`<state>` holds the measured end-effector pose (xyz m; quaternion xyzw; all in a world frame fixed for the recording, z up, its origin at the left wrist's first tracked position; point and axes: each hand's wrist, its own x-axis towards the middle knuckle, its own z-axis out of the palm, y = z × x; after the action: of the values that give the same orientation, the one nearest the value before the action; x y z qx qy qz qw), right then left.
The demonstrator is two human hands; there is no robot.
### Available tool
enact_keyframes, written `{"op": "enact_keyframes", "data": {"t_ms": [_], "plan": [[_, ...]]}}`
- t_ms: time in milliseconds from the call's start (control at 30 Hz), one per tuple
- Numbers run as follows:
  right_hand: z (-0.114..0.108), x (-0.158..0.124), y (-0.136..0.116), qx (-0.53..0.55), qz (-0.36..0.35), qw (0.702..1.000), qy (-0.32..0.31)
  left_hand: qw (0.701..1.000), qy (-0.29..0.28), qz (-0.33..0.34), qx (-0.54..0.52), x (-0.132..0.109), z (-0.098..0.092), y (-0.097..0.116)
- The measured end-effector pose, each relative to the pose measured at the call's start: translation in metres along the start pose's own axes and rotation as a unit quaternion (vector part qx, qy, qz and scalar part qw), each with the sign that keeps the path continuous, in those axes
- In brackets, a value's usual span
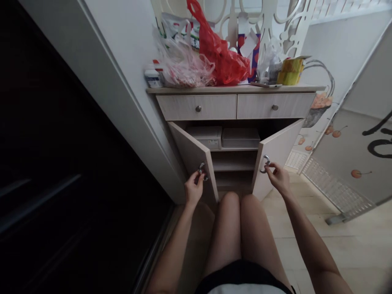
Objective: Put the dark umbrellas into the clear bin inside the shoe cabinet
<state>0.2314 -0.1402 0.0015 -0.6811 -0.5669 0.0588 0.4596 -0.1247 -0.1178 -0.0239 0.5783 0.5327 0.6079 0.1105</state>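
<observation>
Both doors of a pale wooden cabinet stand partly swung out toward me. My left hand (194, 185) pinches the curved metal handle (201, 165) of the left door (192, 147). On the other side, my right hand (278, 176) has its fingers closed around the matching handle (266, 158) of the right door (280, 149). Between the doors, shelves show inside; a white plastic box (211, 141) and a clear lidded box (240, 138) sit side by side on the upper one. My knees are close to the lower door edges.
Above the doors are two shut drawers (196, 107). The cabinet top holds a red plastic bag (225, 61), a whitish bag (186, 65), a white bottle (153, 77), a phone-like flat thing (266, 84) and yellow tape rolls (290, 71). A wall stands left, a printed panel (358, 139) right.
</observation>
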Motion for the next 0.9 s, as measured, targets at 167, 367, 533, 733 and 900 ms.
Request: {"op": "enact_keyframes", "data": {"t_ms": [167, 367, 533, 733, 900], "plan": [[-0.022, -0.015, 0.010, -0.004, 0.010, 1.000, 0.016, 0.998, 0.053, -0.005, 0.038, -0.007, -0.032, -0.003], [-0.054, -0.031, 0.027, -0.012, 0.005, 0.999, 0.042, 0.993, 0.100, -0.030, 0.060, -0.012, -0.074, -0.014], [-0.084, -0.045, 0.054, -0.024, 0.016, 0.998, 0.058, 0.982, 0.156, -0.044, 0.100, -0.011, -0.105, -0.032], [-0.125, -0.055, 0.098, -0.061, 0.074, 0.988, 0.117, 0.967, 0.203, -0.076, 0.132, -0.006, -0.136, -0.050], [-0.165, -0.050, 0.134, -0.084, 0.119, 0.979, 0.144, 0.954, 0.241, -0.104, 0.143, 0.001, -0.156, -0.050]]}}
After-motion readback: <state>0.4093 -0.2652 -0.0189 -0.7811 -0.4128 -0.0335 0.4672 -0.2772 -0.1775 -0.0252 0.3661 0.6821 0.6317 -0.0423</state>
